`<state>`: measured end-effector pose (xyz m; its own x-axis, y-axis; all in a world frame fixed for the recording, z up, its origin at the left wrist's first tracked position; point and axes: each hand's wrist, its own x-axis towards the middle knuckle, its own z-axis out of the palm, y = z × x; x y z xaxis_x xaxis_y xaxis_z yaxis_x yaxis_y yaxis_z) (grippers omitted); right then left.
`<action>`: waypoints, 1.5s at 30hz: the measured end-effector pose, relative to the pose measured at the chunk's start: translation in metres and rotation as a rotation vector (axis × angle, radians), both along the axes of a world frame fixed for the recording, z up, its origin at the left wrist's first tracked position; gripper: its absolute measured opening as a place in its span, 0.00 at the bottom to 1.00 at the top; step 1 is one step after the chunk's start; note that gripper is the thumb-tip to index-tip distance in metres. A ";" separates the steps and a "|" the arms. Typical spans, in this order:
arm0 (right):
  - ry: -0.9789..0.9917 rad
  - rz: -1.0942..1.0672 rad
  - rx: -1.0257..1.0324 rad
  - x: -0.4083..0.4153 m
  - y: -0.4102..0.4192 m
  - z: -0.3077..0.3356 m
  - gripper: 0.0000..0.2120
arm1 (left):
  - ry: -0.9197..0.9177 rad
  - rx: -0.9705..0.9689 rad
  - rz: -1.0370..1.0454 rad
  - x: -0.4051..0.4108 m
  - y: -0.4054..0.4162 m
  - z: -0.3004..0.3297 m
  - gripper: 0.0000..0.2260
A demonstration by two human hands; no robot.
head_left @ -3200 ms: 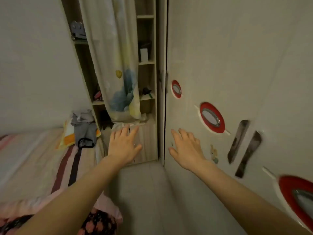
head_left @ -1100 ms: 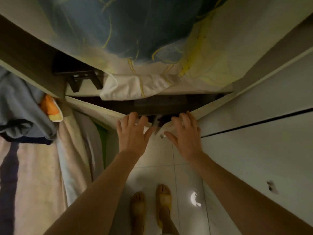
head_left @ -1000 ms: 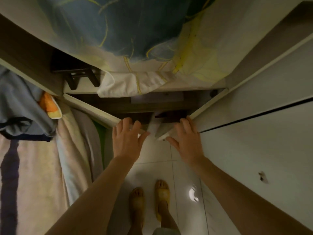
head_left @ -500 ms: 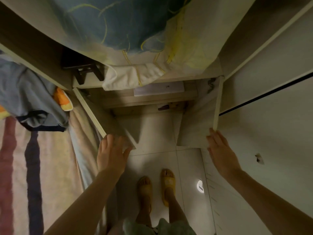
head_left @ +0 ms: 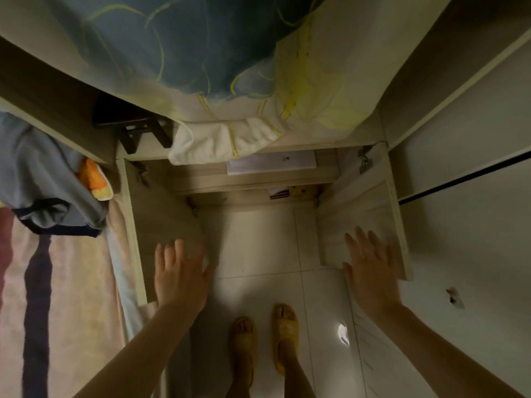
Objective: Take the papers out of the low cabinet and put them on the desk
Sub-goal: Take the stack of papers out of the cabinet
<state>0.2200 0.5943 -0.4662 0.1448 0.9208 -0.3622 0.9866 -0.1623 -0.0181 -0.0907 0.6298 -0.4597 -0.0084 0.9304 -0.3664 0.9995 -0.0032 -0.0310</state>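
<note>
I look straight down at the low cabinet, both of its doors swung wide. A white stack of papers (head_left: 275, 164) lies flat on the upper shelf inside, partly under a hanging curtain hem. My left hand (head_left: 179, 275) is spread flat against the left door (head_left: 161, 225). My right hand (head_left: 370, 271) rests open-fingered on the right door (head_left: 370, 202). Neither hand holds anything. Both hands are well in front of the papers.
A blue and yellow curtain (head_left: 224, 67) hangs over the cabinet top. A small box and a striped item (head_left: 287, 193) sit on the lower shelf. A bed with striped sheet (head_left: 57, 297) presses at left, a wardrobe (head_left: 474, 239) at right. My sandalled feet (head_left: 264, 340) stand on the tiles.
The two cabinet doors have swung fully apart under my hands, showing the papers on the shelf. My hands moved outward with the doors.
</note>
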 end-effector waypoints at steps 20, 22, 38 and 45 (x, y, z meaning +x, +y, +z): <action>0.221 0.092 0.108 -0.057 0.246 -0.238 0.32 | -0.091 0.121 -0.240 0.056 0.216 -0.243 0.30; 0.202 0.125 0.107 -0.060 0.254 -0.250 0.32 | -0.084 0.085 -0.277 0.053 0.229 -0.257 0.33; 0.657 -0.314 0.360 -0.083 0.164 -0.270 0.28 | -0.313 0.344 -0.295 0.044 0.177 -0.261 0.15; 1.336 -0.751 0.203 -0.107 0.146 -0.261 0.29 | -0.555 0.289 -0.425 0.077 0.119 -0.255 0.06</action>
